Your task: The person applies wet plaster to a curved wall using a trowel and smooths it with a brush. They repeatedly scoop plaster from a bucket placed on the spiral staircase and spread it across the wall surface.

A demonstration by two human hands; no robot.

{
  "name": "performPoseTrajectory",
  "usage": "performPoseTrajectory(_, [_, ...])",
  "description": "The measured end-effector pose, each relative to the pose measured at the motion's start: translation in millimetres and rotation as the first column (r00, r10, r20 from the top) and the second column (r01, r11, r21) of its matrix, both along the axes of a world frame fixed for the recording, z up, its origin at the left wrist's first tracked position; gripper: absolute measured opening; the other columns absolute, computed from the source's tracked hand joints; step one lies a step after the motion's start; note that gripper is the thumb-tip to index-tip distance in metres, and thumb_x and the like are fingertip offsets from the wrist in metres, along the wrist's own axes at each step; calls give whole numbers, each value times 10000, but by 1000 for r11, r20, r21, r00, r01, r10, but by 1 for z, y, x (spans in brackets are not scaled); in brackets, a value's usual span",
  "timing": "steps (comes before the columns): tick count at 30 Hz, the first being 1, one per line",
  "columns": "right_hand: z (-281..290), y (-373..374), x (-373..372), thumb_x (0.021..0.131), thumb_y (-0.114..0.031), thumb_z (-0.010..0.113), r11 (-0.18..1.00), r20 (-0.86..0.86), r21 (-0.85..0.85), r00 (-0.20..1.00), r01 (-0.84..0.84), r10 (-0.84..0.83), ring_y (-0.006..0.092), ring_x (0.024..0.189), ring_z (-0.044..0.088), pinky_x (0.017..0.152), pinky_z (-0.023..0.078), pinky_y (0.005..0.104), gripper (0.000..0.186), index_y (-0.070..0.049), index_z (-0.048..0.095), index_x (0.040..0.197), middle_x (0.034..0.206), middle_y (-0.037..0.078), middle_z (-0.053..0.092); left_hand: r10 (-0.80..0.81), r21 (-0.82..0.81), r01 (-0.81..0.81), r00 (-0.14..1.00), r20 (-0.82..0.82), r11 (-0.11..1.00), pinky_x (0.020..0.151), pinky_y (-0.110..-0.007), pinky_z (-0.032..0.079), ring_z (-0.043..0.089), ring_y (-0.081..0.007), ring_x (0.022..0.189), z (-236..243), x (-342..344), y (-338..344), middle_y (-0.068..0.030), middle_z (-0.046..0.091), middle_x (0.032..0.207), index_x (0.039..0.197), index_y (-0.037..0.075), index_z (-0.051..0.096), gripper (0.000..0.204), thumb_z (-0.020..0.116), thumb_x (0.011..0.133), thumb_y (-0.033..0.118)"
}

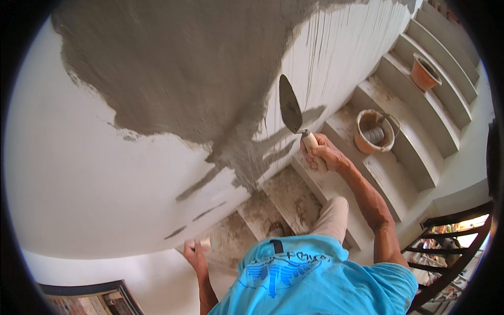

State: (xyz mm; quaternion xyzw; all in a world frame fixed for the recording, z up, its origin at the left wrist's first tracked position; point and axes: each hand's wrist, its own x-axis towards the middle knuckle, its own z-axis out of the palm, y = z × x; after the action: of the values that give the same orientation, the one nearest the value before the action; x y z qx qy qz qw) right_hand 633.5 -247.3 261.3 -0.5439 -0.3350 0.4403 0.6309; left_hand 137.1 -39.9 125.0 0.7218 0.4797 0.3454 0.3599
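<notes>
White wall (58, 173), staircase (391, 181), two buckets, one trowel (290, 105) in the right hand (326, 152).
The wall bears a broad grey patch of plaster (173, 68), ragged-edged and narrowing downward, with grey streaks beside and below it; the steps alongside are stained. An orange bucket (361, 140), its handle upright and some grey contents inside, stands on the steps near the right hand; a second orange bucket (421, 79) stands higher up. The trowel's blade points upward in front of the wall; contact cannot be determined. The right hand is closed around its handle. The left hand (195, 256), low near the wall, is blurred; its opening and any hold cannot be told.
</notes>
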Motion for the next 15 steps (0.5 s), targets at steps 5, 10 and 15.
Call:
performPoseTrajectory(5, [-50, -35, -46, 861, -338, 645, 978, -558, 124, 803, -167, 208, 152, 480, 529, 412, 482, 308, 383, -10, 520, 1014, 687, 62, 537, -76, -167, 138, 940, 332, 976, 563, -300, 549, 652, -171, 611, 100, 90, -7, -69, 608, 750, 933, -13, 602, 169, 629, 970, 151])
performPoseTrajectory(10, [-88, -64, -75, 906, -396, 653, 963, -822, 229, 502, -141, 269, 174, 460, 529, 379, 491, 329, 431, -20, 496, 1049, 704, 77, 523, -249, -34, 344, 742, 623, 939, 519, -311, 563, 658, -211, 598, 160, 158, -21, -140, 617, 904, 980, -62, 632, 184, 640, 960, 121])
performPoseTrajectory(15, [-100, -86, -102, 913, -414, 653, 961, -891, 271, 365, -53, 271, 178, 483, 538, 355, 485, 333, 440, -25, 497, 1047, 717, 82, 512, -444, 75, 509, 659, 607, 857, 501, -315, 572, 664, -222, 608, 163, 212, -44, -163, 617, 957, 1003, -74, 649, 269, 610, 989, 192])
